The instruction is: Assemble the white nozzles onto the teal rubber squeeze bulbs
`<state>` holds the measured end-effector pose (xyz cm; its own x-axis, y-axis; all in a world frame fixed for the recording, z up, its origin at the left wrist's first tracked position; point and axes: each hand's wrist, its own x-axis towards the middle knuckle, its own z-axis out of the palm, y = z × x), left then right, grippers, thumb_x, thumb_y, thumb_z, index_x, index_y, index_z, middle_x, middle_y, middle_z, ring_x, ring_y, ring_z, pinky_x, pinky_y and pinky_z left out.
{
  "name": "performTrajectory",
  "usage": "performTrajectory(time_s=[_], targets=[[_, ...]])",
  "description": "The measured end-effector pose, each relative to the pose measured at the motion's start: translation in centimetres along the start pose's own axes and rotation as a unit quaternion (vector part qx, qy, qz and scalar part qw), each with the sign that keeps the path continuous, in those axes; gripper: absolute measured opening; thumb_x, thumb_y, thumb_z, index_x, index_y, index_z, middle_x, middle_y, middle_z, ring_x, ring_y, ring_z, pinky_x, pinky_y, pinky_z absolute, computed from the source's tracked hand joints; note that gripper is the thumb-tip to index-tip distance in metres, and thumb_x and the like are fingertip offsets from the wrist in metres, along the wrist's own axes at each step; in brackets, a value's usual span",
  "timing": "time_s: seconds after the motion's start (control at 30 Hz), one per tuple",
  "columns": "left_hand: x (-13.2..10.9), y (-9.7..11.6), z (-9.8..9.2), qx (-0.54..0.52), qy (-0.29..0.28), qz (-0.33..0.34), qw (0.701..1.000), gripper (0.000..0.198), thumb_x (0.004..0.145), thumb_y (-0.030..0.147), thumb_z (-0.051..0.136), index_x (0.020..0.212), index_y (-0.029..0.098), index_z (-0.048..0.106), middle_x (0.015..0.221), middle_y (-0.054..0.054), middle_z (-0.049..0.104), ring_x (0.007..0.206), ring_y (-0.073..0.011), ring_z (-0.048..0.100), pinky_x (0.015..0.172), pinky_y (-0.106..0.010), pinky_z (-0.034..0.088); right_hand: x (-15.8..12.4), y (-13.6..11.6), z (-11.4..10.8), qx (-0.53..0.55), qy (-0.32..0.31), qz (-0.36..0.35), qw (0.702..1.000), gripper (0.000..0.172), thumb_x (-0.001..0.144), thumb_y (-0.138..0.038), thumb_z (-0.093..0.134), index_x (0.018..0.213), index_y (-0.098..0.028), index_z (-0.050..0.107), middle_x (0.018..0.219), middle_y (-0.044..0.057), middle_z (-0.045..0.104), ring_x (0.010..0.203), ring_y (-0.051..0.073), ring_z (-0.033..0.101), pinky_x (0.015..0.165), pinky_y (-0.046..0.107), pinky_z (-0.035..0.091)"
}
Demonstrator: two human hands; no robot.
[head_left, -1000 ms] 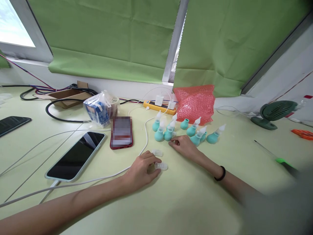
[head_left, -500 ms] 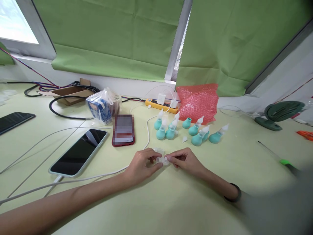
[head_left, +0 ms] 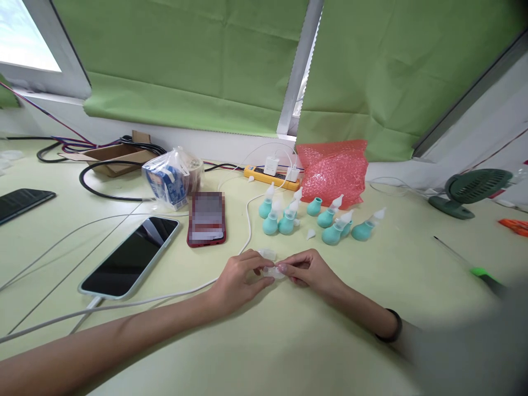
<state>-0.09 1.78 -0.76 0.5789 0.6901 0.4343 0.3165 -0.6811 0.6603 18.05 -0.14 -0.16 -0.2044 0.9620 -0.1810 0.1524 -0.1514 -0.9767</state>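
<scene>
My left hand [head_left: 239, 280] and my right hand [head_left: 311, 272] meet at the table's middle, fingers closed on opposite ends of a small clear plastic nozzle piece [head_left: 273, 272]. The fingertips partly hide it. Just behind lies another clear plastic piece [head_left: 267, 254], close to my left fingers. Farther back stand several teal squeeze-bulb nasal aspirators [head_left: 270, 224] with clear pointed nozzles; one at the right [head_left: 362, 231] leans over. A teal bulb without a nozzle [head_left: 314, 206] sits among them. In front of it rests a small white tip [head_left: 311, 234].
Left of my hands are a red-cased phone [head_left: 206, 220], a phone on a white cable [head_left: 130, 258] and a bagged blue pack [head_left: 169, 179]. A yellow power strip [head_left: 264, 177] and red bubble wrap [head_left: 332, 170] are behind. Rightward: a green fan [head_left: 474, 190] and a screwdriver [head_left: 478, 272].
My right fingertips have shifted slightly left over the clear nozzle piece, covering more of its end. The view has moved a little; the other things stay in place.
</scene>
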Motion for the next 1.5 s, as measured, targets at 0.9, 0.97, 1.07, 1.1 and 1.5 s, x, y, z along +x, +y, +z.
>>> performTrajectory(time_s=[0.9, 0.97, 1.07, 1.1, 1.5], targets=[[-0.2, 0.0, 0.0, 0.002, 0.03, 0.04, 0.999, 0.019, 0.072, 0.022, 0.056, 0.085, 0.01, 0.063, 0.07, -0.008, 0.061, 0.067, -0.0152, 0.056, 0.061, -0.026, 0.046, -1.2, 0.2, 1.1, -0.205, 0.149, -0.282, 0.925, 0.008, 0.067, -0.022, 0.06, 0.066, -0.016, 0.065, 0.051, 0.002, 0.058, 0.045, 0.009, 0.048, 0.041, 0.021, 0.039], [-0.2, 0.0, 0.0, 0.001, 0.033, 0.042, 0.999, 0.019, 0.072, 0.022, 0.056, 0.085, 0.01, 0.063, 0.07, -0.008, 0.061, 0.067, -0.0154, 0.056, 0.061, -0.026, 0.046, -1.2, 0.3, 1.0, -0.211, 0.126, -0.31, 0.918, 0.007, 0.066, -0.019, 0.06, 0.065, -0.016, 0.066, 0.05, 0.001, 0.057, 0.043, 0.009, 0.046, 0.041, 0.021, 0.038], [-0.2, -0.1, 0.1, -0.003, 0.037, 0.047, 0.998, 0.019, 0.072, 0.022, 0.056, 0.085, 0.009, 0.063, 0.07, -0.008, 0.061, 0.067, -0.0155, 0.056, 0.061, -0.026, 0.046, -1.2, 0.3, 0.9, -0.212, 0.109, -0.34, 0.91, 0.008, 0.067, -0.016, 0.059, 0.068, -0.017, 0.067, 0.049, 0.001, 0.056, 0.043, 0.009, 0.046, 0.042, 0.022, 0.038], [-0.2, -0.2, 0.1, -0.003, 0.038, 0.049, 0.998, 0.019, 0.072, 0.022, 0.056, 0.085, 0.009, 0.063, 0.069, -0.008, 0.061, 0.066, -0.0155, 0.056, 0.061, -0.026, 0.046, -1.2, 0.3, 0.9, -0.212, 0.108, -0.344, 0.908, 0.01, 0.067, -0.016, 0.059, 0.07, -0.018, 0.068, 0.051, 0.001, 0.056, 0.044, 0.009, 0.047, 0.042, 0.022, 0.039], [-0.3, 0.0, 0.1, -0.002, 0.041, 0.064, 0.997, 0.017, 0.074, 0.023, 0.054, 0.086, 0.013, 0.062, 0.072, -0.007, 0.061, 0.068, -0.0148, 0.055, 0.061, -0.026, 0.047, -0.9, -0.1, 0.6, -0.15, 0.075, -0.355, 0.92, 0.018, 0.063, -0.012, 0.064, 0.076, -0.024, 0.067, 0.076, 0.004, 0.064, 0.071, 0.016, 0.055, 0.065, 0.034, 0.047]])
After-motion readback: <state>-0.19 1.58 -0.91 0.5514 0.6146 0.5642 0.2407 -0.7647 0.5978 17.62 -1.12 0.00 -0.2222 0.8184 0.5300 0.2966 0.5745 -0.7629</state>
